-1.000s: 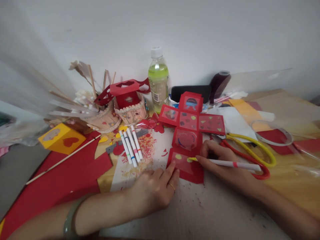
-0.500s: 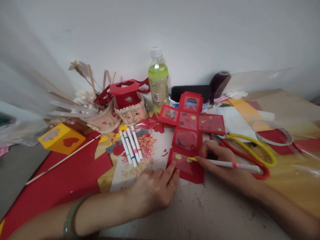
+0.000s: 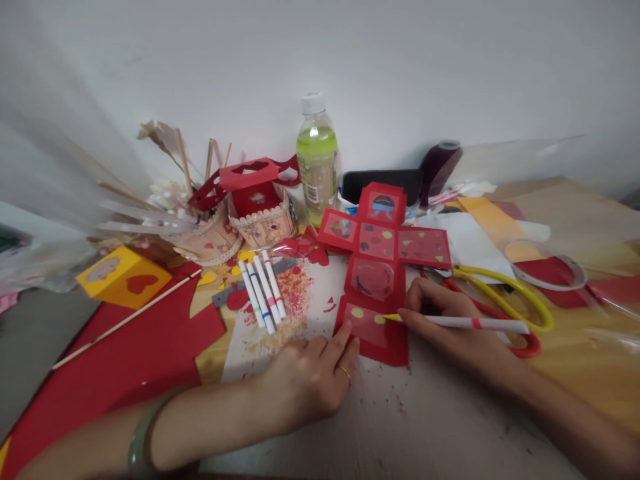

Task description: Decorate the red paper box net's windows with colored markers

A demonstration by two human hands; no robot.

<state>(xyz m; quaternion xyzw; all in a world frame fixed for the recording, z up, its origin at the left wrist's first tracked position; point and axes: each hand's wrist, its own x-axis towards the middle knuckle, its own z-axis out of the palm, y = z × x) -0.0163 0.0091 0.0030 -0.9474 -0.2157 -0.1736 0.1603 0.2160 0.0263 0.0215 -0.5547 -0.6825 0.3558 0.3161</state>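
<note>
head-worn view, facing forward, angled down

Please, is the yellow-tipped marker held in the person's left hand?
No, the right hand holds the yellow-tipped marker, while the left hand touches the red cross-shaped paper.

Dimly and softly lit, with faint shadows. Stretched and smeared toward nine and three o'clock; glinting on clear plastic (image 3: 617,339) near four; sharper at centre.

Red paper cross (image 3: 376,259), tilted yellow-tipped marker (image 3: 463,323)
</note>
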